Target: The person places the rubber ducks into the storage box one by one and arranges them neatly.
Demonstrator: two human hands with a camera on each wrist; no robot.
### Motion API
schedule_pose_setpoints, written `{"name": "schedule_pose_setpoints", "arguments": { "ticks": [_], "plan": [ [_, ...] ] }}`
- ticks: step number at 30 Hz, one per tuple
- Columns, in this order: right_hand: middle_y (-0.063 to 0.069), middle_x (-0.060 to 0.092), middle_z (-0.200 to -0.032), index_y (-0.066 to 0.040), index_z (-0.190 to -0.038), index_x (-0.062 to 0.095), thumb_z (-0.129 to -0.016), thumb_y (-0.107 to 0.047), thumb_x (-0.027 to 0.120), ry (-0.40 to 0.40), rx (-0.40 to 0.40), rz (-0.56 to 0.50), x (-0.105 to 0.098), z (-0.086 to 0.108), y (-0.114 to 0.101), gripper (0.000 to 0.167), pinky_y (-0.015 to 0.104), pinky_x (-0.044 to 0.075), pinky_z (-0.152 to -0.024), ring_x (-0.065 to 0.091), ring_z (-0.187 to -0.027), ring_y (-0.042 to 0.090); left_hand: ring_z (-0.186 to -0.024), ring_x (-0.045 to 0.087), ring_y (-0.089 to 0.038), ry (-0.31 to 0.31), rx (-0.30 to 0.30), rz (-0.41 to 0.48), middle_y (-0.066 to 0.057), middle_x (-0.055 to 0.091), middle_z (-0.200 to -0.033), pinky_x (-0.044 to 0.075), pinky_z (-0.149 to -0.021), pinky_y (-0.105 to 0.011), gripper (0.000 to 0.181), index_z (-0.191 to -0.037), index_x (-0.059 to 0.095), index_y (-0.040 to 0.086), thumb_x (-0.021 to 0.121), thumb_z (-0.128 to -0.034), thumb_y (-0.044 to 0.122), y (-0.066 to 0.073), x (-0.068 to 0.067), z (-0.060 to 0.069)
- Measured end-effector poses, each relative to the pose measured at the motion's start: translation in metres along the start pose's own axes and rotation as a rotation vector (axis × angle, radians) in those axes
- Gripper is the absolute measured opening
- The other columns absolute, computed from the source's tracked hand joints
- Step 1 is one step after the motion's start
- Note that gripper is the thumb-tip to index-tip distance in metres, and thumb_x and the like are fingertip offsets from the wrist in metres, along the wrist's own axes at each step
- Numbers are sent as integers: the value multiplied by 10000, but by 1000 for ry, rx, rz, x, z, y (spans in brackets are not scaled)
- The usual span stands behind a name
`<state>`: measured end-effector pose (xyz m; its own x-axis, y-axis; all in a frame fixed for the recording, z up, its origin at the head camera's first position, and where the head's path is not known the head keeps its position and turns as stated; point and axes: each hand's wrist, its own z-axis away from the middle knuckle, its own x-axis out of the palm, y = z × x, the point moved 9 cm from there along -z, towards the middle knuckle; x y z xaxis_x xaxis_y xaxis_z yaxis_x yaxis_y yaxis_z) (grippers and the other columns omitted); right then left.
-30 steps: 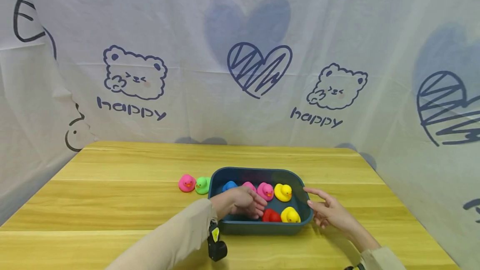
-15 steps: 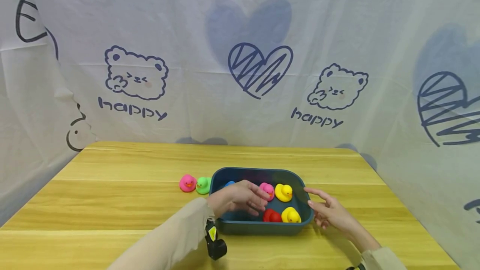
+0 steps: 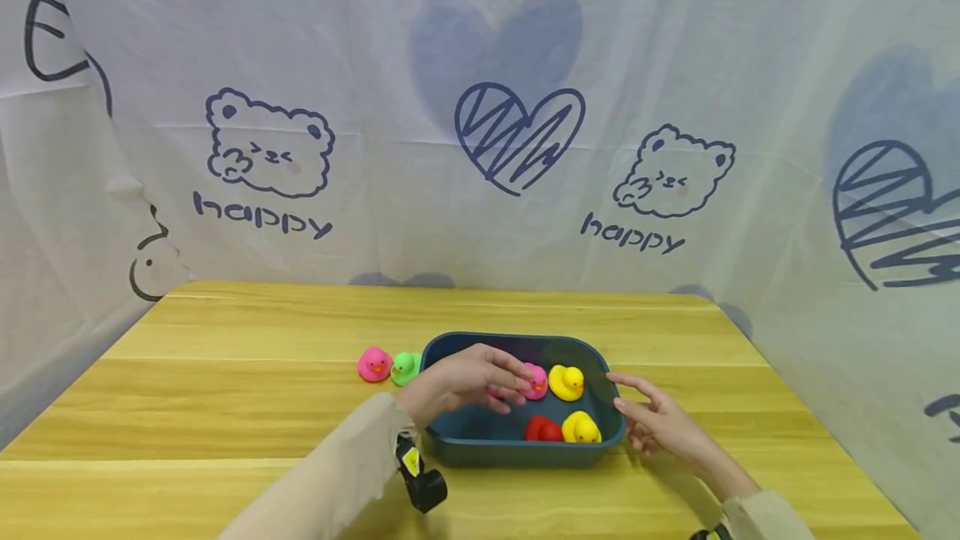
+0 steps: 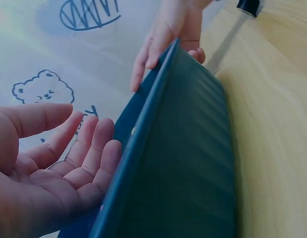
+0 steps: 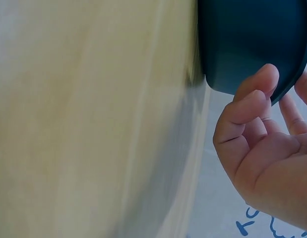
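Observation:
A dark blue-green plastic bin [image 3: 525, 455] stands on the table with rubber ducks inside. My left hand [image 3: 468, 377] hovers over its left half, palm facing right. In the left wrist view its fingers [image 4: 101, 139] bend loosely around nothing. Close to those fingertips sits a pink duck [image 3: 536, 382], with another pink one mostly covered by the hand. To the right is a yellow duck [image 3: 566, 383]; in front are a red duck [image 3: 543, 428] and a second yellow duck [image 3: 581, 427]. My right hand [image 3: 663, 423] touches the bin's right end with relaxed fingertips.
Left of the bin, a pink duck [image 3: 374, 365] and a green duck [image 3: 404, 368] sit on the wooden table [image 3: 225, 407]. A printed white cloth [image 3: 405, 215] hangs behind the table. A black wrist camera [image 3: 423, 486] hangs below my left sleeve.
My left hand has risen from low in the bin and moved a little back and left, now covering where the blue duck showed. My right hand stays at the bin's end.

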<state>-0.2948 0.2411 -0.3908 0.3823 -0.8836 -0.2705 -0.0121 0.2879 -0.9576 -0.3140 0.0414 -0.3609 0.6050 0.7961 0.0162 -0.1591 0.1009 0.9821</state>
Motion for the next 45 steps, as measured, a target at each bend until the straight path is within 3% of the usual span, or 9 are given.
{"name": "schedule_pose_setpoints", "arguments": {
  "ticks": [11,15,20,25,30,45],
  "plan": [
    [58,490,-654,-17,-1370,234,-939,-234,464,-10,-16,25,1,0,-2,534,202,327,-431,455,-475,110,-724,620,-157,11,52,41,-89,644,-806,506,-711,-346,327,-1129,515,-137,559,-860,43,8,-11,7],
    [54,468,-633,-5,-1369,231,-946,-223,451,-8,-29,41,2,0,-4,524,202,299,-421,438,-463,110,-768,616,-179,39,60,49,-103,641,-874,498,-738,-352,315,-1132,520,-120,546,-870,53,10,-18,12],
    [71,476,-620,-10,-1364,261,-946,-224,451,19,-34,96,1,0,-5,506,202,316,-400,436,-456,114,-817,600,-184,51,73,66,-126,621,-984,470,-800,-394,284,-1130,525,-104,508,-889,45,11,-27,19],
    [96,482,-600,-18,-1361,280,-949,-228,443,49,-39,161,0,0,-5,490,210,336,-385,430,-436,127,-826,605,-166,25,100,98,-73,618,-926,439,-849,-423,280,-1136,504,-114,504,-886,12,14,-32,25],
    [104,484,-594,-16,-1357,283,-955,-229,429,52,-53,194,0,0,-6,478,218,342,-379,428,-430,132,-802,594,-143,12,124,121,-29,609,-889,459,-812,-380,230,-1096,531,-84,497,-890,13,16,-38,29],
    [132,509,-605,-24,-1341,314,-947,-250,442,65,-67,235,0,-1,-5,472,241,377,-367,450,-431,143,-777,609,-137,65,185,110,0,622,-860,427,-862,-434,225,-1097,528,-68,493,-894,22,21,-66,49]
  ]
}}
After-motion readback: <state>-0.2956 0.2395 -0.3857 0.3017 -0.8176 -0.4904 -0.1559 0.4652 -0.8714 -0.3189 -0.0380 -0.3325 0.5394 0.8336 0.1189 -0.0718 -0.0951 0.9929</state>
